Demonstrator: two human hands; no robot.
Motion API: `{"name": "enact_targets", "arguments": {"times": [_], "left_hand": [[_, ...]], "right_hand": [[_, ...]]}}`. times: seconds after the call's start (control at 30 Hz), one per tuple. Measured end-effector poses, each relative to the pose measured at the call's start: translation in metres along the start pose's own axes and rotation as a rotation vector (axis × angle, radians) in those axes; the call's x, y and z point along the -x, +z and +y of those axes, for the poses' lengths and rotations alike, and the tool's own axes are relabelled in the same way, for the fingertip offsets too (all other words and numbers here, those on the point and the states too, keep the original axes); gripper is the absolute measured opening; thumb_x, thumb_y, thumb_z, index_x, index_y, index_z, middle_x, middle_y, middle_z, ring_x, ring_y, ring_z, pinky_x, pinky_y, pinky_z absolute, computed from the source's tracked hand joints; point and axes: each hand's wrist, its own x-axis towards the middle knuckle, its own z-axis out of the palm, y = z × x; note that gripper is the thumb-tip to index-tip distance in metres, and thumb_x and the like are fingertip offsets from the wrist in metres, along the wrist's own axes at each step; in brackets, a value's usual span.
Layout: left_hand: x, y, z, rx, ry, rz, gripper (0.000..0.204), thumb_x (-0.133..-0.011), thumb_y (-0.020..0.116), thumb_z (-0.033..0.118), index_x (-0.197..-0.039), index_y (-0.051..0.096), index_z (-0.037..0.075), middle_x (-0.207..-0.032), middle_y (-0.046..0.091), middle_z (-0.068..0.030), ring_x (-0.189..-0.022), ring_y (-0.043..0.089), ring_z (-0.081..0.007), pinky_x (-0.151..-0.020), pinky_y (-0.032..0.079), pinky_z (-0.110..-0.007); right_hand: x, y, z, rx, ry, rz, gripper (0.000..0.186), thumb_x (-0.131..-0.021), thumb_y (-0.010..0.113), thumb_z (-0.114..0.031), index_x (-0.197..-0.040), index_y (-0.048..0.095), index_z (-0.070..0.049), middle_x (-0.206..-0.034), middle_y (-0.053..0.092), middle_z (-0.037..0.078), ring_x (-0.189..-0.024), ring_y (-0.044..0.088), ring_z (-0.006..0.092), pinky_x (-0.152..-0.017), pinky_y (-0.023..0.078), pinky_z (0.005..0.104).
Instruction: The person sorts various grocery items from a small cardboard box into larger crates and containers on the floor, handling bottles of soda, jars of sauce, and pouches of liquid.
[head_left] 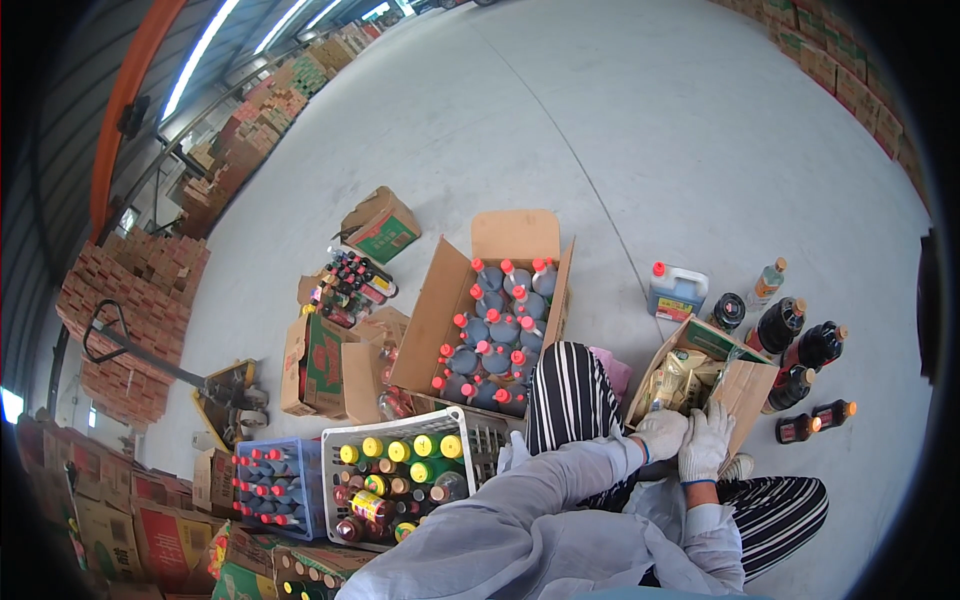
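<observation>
At the open carton [714,343], right hand [706,446] is laid against the flap [746,392], fingers loosely straightened; left hand [662,435] is set at the near rim, fingers curled, grip unclear. Yellowish packets [676,380] are contained inside; dark bottles [778,326] are seen beyond.

At four o'clock, gloves [706,445] of matt, rough-looking knitted cloth; the box [745,395] there is dull cardboard, its packets [676,380] slightly shiny film. At three, glossy, smooth bottles [822,346]. At seven, a matt plastic crate [485,440]. The floor [740,180] is smooth with a faint sheen.
</observation>
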Motion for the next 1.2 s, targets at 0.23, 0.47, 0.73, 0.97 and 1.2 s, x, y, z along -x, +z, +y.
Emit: {"name": "enact_targets", "arguments": {"times": [0.23, 0.47, 0.73, 0.97, 1.2], "left_hand": [[0.002, -0.001, 0.002, 0.010, 0.003, -0.016, 0.025, -0.082, 0.051, 0.020, -0.083, 0.068, 0.001, -0.082, 0.066, -0.0226, -0.081, 0.066, -0.0383, -0.073, 0.051, -0.048], [0.000, 0.001, -0.001, 0.000, -0.032, -0.083, 0.024, -0.082, 0.053, 0.020, -0.084, 0.069, 0.002, -0.086, 0.067, -0.0217, -0.083, 0.066, -0.0381, -0.075, 0.052, -0.048], [-0.014, 0.001, -0.012, -0.005, -0.028, -0.141, 0.028, -0.083, 0.052, 0.027, -0.089, 0.070, 0.005, -0.090, 0.067, -0.0220, -0.088, 0.065, -0.0385, -0.077, 0.050, -0.048], [-0.023, 0.016, -0.012, -0.150, -0.039, -0.166, 0.028, -0.081, 0.053, 0.028, -0.083, 0.071, 0.006, -0.089, 0.068, -0.0210, -0.087, 0.066, -0.0389, -0.077, 0.052, -0.049], [-0.016, 0.009, -0.015, -0.122, 0.024, -0.161, 0.032, -0.084, 0.055, 0.027, -0.093, 0.066, -0.001, -0.090, 0.064, -0.0278, -0.088, 0.062, -0.0445, -0.078, 0.048, -0.048]], "right_hand": [[0.002, -0.003, 0.000, -0.016, -0.006, 0.025, 0.024, -0.088, 0.053, -0.018, -0.104, 0.064, -0.004, -0.130, 0.050, 0.019, -0.127, 0.040, 0.0371, -0.111, 0.024, 0.0531], [0.005, -0.002, -0.004, -0.023, -0.002, 0.061, 0.023, -0.087, 0.054, -0.019, -0.102, 0.064, -0.003, -0.127, 0.052, 0.020, -0.124, 0.043, 0.0379, -0.109, 0.026, 0.0541], [-0.001, 0.004, 0.005, -0.053, -0.068, 0.113, 0.029, -0.075, 0.060, -0.020, -0.101, 0.065, -0.006, -0.126, 0.054, 0.020, -0.124, 0.044, 0.0385, -0.109, 0.025, 0.0554], [0.011, -0.021, 0.021, -0.008, -0.153, -0.074, 0.021, -0.079, 0.061, -0.023, -0.091, 0.065, -0.007, -0.104, 0.061, 0.013, -0.102, 0.057, 0.0294, -0.091, 0.044, 0.0439], [0.054, -0.057, 0.026, -0.148, 0.138, -0.108, 0.023, -0.081, 0.060, -0.029, -0.089, 0.066, -0.009, -0.096, 0.063, 0.012, -0.089, 0.063, 0.0307, -0.079, 0.050, 0.0423]]}}
